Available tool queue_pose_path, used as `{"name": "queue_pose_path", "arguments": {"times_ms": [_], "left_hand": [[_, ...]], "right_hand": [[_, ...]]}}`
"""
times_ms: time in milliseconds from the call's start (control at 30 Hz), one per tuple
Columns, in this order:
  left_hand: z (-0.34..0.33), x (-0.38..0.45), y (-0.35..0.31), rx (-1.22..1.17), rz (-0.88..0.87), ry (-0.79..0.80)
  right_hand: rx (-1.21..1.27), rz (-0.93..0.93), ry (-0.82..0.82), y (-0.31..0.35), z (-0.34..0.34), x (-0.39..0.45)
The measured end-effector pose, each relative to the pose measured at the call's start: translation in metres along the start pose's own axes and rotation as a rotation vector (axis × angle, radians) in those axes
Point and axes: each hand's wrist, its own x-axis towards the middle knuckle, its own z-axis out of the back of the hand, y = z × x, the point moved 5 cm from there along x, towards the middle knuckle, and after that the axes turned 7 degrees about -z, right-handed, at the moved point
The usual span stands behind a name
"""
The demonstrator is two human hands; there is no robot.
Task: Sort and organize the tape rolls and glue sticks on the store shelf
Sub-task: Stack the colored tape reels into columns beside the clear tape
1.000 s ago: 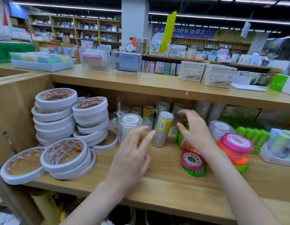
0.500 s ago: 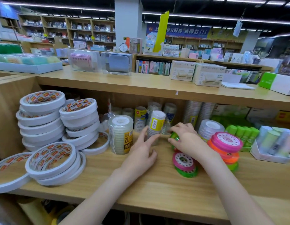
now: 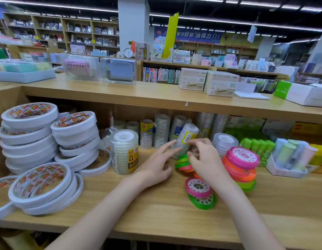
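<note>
Both hands are at the middle of the shelf (image 3: 156,210). The right hand (image 3: 205,159) has its grip curled round a small stack of green and pink rolls (image 3: 182,162), with the thumb near and the fingers over the top. I cannot tell how tight the hold is. The left hand (image 3: 156,168) has its grip loose and wide, holding nothing. Two of its fingers (image 3: 168,147) point out straight and touch a tilted clear pack (image 3: 185,139) with a yellow label. That pack leans to the right, just behind both hands.

Left of the hands stands a fat clear pack (image 3: 124,150), upright, with "12" on its label. Further left are tall piles of white rolls (image 3: 48,138), and more white rolls lie flat near the front edge (image 3: 43,186).

Near the right wrist, a pink roll (image 3: 199,186) sits on a green roll (image 3: 203,201). To the right is a stack of pink, orange and green rolls (image 3: 241,165). Behind that stack are green glue sticks (image 3: 257,146), standing up. At the far right a white box (image 3: 284,168) holds pale tubes.

More clear packs (image 3: 162,130) stand in a row at the back of the shelf.
</note>
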Motion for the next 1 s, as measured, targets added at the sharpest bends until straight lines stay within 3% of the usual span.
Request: {"name": "queue_pose_path", "arguments": {"times_ms": [300, 600, 800, 1000], "left_hand": [[-0.014, 0.021, 0.001, 0.007, 0.019, 0.082], [-0.008, 0.016, 0.007, 0.310, 0.067, -0.045], [-0.010, 0.018, 0.003, 0.290, 0.038, -0.027], [-0.005, 0.015, 0.004, 0.222, -0.005, -0.144]], "right_hand": [[-0.072, -0.126, 0.114, -0.009, -0.009, 0.006], [-0.123, -0.164, 0.235, -0.003, -0.017, 0.013], [-0.160, -0.197, 0.246, -0.005, -0.023, 0.021], [-0.163, -0.250, 0.277, -0.005, -0.024, 0.029]]}}
